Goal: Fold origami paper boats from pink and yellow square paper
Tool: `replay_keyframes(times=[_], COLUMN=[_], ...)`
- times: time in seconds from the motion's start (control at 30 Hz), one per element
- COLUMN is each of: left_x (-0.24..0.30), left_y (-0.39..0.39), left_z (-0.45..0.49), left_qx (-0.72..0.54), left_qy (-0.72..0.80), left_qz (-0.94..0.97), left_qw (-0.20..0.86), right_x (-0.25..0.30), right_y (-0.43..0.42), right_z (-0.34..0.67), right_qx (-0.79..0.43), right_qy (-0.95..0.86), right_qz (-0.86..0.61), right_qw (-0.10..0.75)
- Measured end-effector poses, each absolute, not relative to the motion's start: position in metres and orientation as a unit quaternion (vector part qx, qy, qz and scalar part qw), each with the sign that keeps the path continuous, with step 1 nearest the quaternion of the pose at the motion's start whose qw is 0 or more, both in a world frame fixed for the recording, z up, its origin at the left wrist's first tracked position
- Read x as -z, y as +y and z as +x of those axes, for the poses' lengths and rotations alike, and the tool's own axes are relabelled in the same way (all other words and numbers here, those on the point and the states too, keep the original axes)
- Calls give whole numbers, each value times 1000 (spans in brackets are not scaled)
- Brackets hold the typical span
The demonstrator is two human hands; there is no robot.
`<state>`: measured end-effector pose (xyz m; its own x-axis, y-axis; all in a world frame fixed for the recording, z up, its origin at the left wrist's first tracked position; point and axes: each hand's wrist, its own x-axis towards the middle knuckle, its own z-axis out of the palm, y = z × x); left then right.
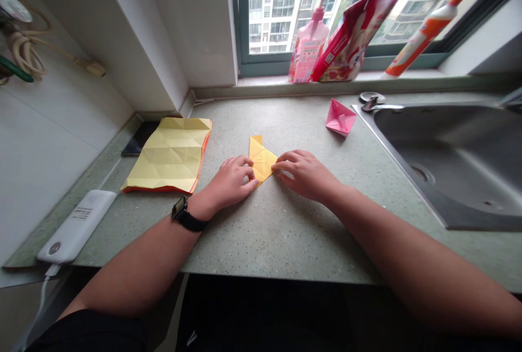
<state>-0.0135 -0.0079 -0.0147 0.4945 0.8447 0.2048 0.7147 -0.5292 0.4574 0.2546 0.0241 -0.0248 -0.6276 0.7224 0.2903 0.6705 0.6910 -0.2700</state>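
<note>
A folded piece of yellow origami paper (261,159) lies on the speckled countertop (285,238), with creases across it and a small flap standing out at its top left. My left hand (236,178), a black watch on its wrist, grips the paper's lower left edge between thumb and fingers. At the right corner, my right hand (299,171) pinches the paper with its fingertips. Farther back to the right sits a pink folded paper shape (341,118). Left of my hands is a stack of creased paper sheets (169,150), yellow on top with orange-red edges beneath.
A steel sink (448,172) is set into the counter at right. A white power bank (77,227) with a cable lies at the left, near a dark flat object (141,137). On the windowsill stand a pink pump bottle (309,47), a red pouch (354,36) and an orange-white bottle (424,36).
</note>
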Motion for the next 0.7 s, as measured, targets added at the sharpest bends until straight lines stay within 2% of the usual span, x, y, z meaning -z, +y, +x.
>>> replay_keyframes(times=[0.27,0.7], left_x=[16,23], left_y=[-1,6], left_z=[-14,-11], left_qx=[-215,-224], left_qy=[455,453], left_qz=[847,843], left_qw=[171,185], right_x=[21,22], right_y=[16,17], right_z=[248,249], right_qx=[-150,-141], right_qy=[-918,-921], right_qz=[-301,-314], right_qw=[209,182])
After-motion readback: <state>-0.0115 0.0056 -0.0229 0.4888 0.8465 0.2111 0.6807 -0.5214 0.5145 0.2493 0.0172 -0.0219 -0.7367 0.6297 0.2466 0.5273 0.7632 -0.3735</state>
